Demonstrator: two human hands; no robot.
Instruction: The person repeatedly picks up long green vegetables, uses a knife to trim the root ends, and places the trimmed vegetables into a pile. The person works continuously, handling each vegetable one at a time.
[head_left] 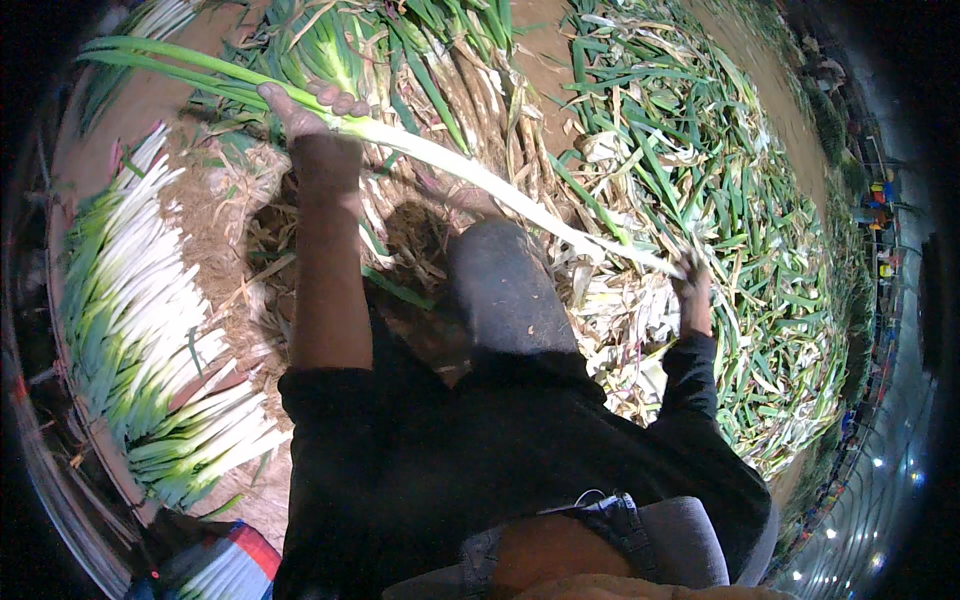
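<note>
A long green onion [470, 170], with green leaves and a white shank, stretches diagonally from upper left down to the right. My left hand [312, 105] is closed round it where the leaves turn pale. My right hand [692, 275], slightly blurred, is closed at the white end, over a heap of loose leaves and peelings [720, 330]. Under the stalk, untrimmed onions with dry brown skins [440, 70] lie in bunches. My knee [505, 280] in dark trousers is below the stalk.
Rows of pale, peeled green onions [150, 290] lie along the left. A blue, red and white object [215, 560] sits at the lower left. Bare brown soil [545, 50] shows between piles. Small colourful objects [880, 220] line the far right.
</note>
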